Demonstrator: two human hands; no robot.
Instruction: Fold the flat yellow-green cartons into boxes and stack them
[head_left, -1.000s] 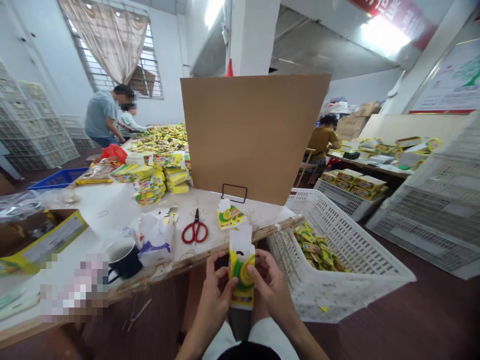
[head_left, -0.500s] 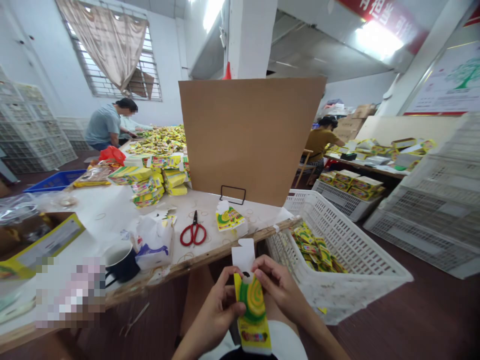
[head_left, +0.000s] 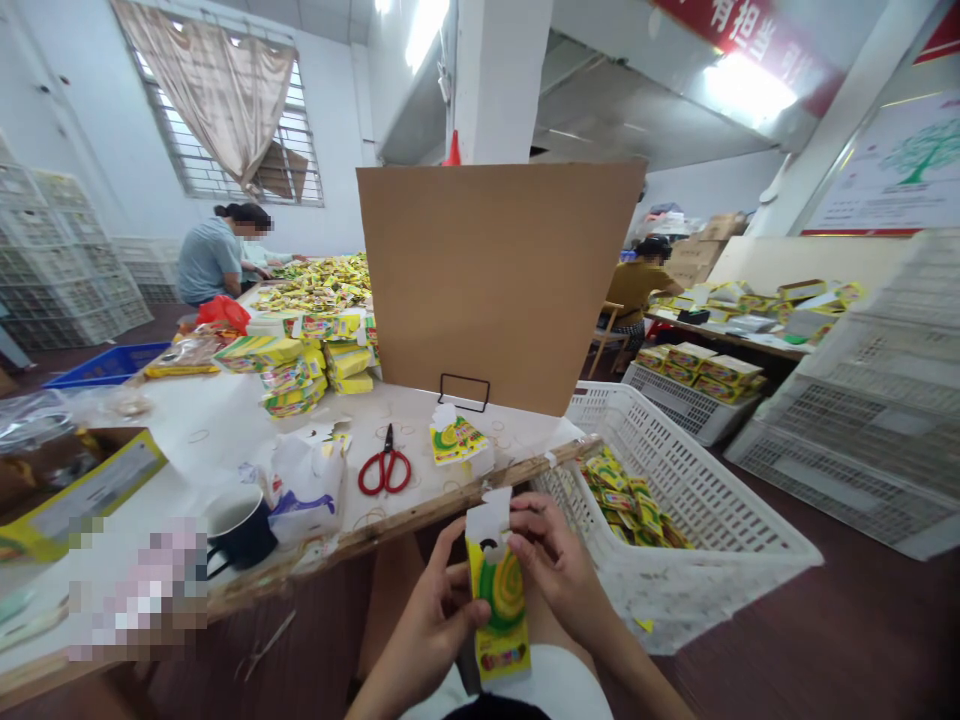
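Note:
A small yellow and green carton [head_left: 501, 590] with a swirl print stands upright over my lap, its white top flap [head_left: 489, 518] raised. My left hand [head_left: 447, 592] is closed around the carton's left side, thumb across the front. At the upper right edge, my right hand [head_left: 546, 555] pinches the carton by the flap, its fingertips partly behind it. On the table just beyond lies a short stack of flat cartons [head_left: 457, 440]. Red-handled scissors [head_left: 385, 470] rest to the left of that stack.
A white plastic crate [head_left: 720, 500] holding filled packets [head_left: 630, 500] stands at my right. The wooden table edge [head_left: 442, 500] runs before me. A brown cardboard sheet [head_left: 495, 290] stands upright behind it. Leftward are a dark mug [head_left: 244, 535] and bundled cartons [head_left: 292, 375]. Other people sit farther off.
The carton's raised flap has tilted and folded somewhat toward the opening. My right fingers have moved up behind the flap. My left hand keeps its hold, and the carton's lower end has risen slightly.

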